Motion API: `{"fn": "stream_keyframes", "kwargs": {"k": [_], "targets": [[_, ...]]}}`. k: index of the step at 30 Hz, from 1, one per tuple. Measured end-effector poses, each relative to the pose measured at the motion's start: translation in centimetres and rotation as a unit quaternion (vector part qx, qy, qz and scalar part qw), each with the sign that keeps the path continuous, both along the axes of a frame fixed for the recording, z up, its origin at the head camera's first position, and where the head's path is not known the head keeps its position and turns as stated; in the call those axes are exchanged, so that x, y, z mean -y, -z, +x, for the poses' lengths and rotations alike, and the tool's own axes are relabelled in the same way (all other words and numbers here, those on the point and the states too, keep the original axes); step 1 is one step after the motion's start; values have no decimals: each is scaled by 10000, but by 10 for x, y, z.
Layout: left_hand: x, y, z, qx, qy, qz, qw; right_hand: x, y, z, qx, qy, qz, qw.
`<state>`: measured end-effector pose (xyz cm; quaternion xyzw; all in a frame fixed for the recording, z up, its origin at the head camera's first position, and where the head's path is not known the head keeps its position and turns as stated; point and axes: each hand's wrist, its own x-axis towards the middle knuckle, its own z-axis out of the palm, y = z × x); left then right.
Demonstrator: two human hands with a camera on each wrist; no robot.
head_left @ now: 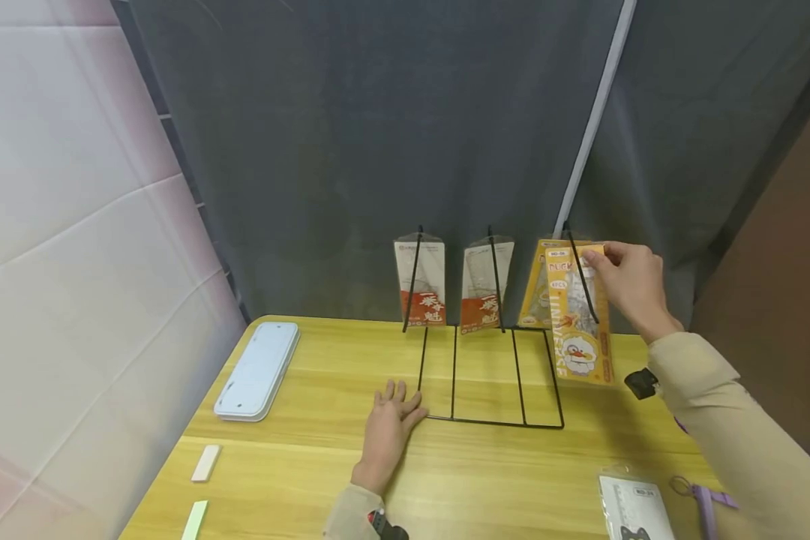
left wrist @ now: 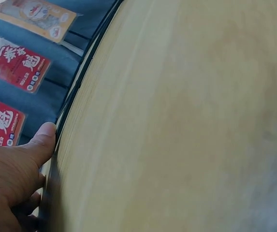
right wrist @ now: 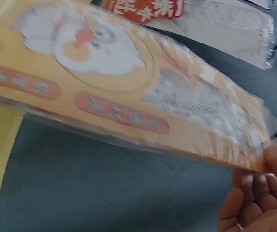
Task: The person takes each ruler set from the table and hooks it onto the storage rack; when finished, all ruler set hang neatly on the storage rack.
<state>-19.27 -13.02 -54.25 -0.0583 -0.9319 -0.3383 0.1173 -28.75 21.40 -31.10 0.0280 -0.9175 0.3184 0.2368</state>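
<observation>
My right hand pinches the upper right edge of an orange duck ruler packet, which hangs at the right hook of a black wire display rack. In the right wrist view the packet slants across, with thumb and fingertips at its top corner. A second orange packet hangs behind it, partly hidden. Two red-and-white ruler packets hang from the left and middle hooks. My left hand rests at the front left corner of the rack's base, its thumb on the wire in the left wrist view.
A pale blue tin case lies at the table's left, with a white eraser-like block and a pale green one in front. At the front right are a ruler packet with a cat and a purple strap with a ring. A dark curtain hangs behind.
</observation>
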Motion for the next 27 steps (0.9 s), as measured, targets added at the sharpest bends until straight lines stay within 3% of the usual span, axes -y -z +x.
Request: {"fn": "stream_keyframes", "kwargs": {"k": [7, 15, 27], "targets": [[-1, 0, 2, 37, 25, -54, 10000, 3, 11, -6, -83, 208, -481, 9986], [0, 0, 2, -13, 0, -133, 9999, 7, 13, -12, 593, 374, -1075, 9917], [-2, 2, 2, 6, 44, -56, 10000, 3, 22, -14, 1022, 253, -1400, 9845]]}}
